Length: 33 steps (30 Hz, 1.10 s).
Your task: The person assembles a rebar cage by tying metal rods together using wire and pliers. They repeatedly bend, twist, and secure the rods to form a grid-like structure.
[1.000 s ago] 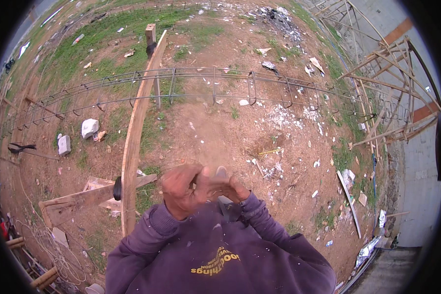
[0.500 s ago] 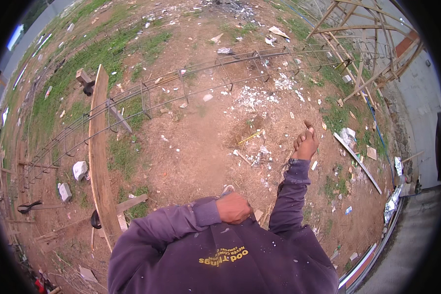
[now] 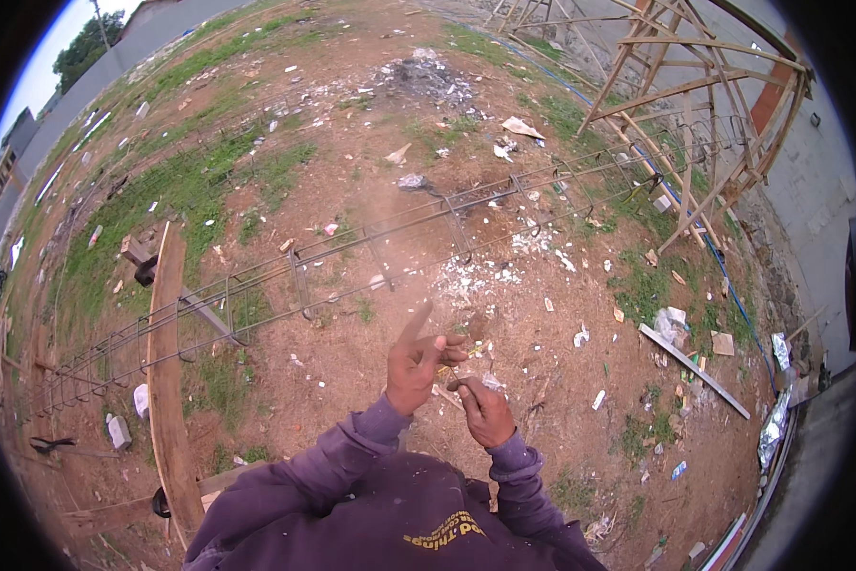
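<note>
My left hand is raised in front of my chest with the index finger stretched out and the others loosely apart; I see nothing in it. Close beside it, my right hand is closed in a pinch, its fingertips near the left fingers. Whatever the pinch holds, if anything, is too small to make out. Beyond both hands a long rebar cage of thin bars and square stirrups runs from lower left to upper right. Neither hand touches it. Its left part rests across a wooden plank.
A bamboo and timber scaffold stands at the far right beside a grey wall. White rubble and litter are scattered on the dirt. A pale strip lies at right, and white blocks at left.
My left hand has come away from my sweatshirt's front and moved forward. My right hand has drawn in beside it and closed to a pinch. The view has tilted up.
</note>
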Each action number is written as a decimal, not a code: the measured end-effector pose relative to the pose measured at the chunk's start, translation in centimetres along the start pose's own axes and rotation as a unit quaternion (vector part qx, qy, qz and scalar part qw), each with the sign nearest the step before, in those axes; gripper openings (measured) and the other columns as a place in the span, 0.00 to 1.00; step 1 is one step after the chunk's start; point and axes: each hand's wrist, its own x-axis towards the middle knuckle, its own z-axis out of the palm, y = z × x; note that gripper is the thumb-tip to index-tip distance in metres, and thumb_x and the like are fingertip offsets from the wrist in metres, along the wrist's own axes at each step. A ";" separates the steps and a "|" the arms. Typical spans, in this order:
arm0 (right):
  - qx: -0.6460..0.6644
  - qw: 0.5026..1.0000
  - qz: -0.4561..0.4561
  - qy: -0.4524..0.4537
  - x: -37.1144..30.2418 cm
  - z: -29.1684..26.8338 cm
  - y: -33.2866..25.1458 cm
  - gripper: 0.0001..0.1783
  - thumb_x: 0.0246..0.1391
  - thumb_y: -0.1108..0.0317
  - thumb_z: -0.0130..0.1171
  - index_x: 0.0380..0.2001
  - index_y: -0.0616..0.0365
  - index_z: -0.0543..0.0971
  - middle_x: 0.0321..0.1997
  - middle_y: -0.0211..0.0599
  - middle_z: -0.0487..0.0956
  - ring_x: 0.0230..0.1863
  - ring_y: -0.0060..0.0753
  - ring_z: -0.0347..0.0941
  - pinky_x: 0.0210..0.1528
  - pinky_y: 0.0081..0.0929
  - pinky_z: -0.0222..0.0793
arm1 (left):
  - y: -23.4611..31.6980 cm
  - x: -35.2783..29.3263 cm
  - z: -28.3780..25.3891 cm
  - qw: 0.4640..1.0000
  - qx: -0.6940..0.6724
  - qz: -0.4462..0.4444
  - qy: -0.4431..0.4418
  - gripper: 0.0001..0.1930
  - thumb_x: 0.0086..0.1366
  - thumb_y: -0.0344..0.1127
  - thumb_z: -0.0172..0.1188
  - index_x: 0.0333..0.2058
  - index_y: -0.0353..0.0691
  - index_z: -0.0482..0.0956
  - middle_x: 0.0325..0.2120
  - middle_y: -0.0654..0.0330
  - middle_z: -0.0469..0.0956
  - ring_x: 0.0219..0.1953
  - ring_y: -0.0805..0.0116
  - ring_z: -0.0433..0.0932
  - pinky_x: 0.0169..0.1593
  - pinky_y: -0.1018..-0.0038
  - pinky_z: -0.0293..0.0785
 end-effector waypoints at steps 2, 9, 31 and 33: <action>-0.023 0.997 0.068 0.001 1.5 -1.5 1.2 0.10 0.66 0.67 0.52 0.44 0.57 0.79 0.26 0.52 0.78 0.30 0.56 0.79 0.32 0.42 0.70 | -1.0 2.7 0.3 1.000 -0.010 -0.006 0.007 0.26 0.74 0.37 0.54 0.66 0.34 0.63 0.43 0.45 0.82 0.39 0.57 0.86 0.41 0.67 0.85; -0.052 0.992 0.105 0.047 9.6 -6.8 3.8 0.10 0.66 0.67 0.53 0.44 0.59 0.80 0.21 0.47 0.74 0.23 0.43 0.75 0.28 0.36 0.67 | -4.0 14.0 1.7 0.996 -0.052 -0.067 -0.033 0.23 0.75 0.41 0.52 0.62 0.32 0.70 0.42 0.44 0.82 0.41 0.55 0.85 0.44 0.66 0.83; 0.152 0.988 -0.018 -0.020 33.9 -21.5 24.4 0.15 0.66 0.58 0.55 0.46 0.58 0.80 0.26 0.45 0.79 0.24 0.44 0.75 0.30 0.39 0.68 | -15.3 39.9 12.5 0.978 -0.188 -0.069 -0.057 0.13 0.76 0.35 0.49 0.51 0.36 0.74 0.30 0.60 0.77 0.32 0.69 0.76 0.41 0.68 0.76; 0.246 0.947 0.092 -0.185 35.9 -28.2 28.3 0.18 0.68 0.55 0.53 0.45 0.58 0.81 0.25 0.37 0.76 0.22 0.32 0.71 0.31 0.37 0.69 | -13.5 44.1 14.0 0.964 -0.262 -0.011 0.042 0.11 0.76 0.34 0.47 0.51 0.38 0.74 0.25 0.64 0.71 0.26 0.74 0.70 0.32 0.73 0.72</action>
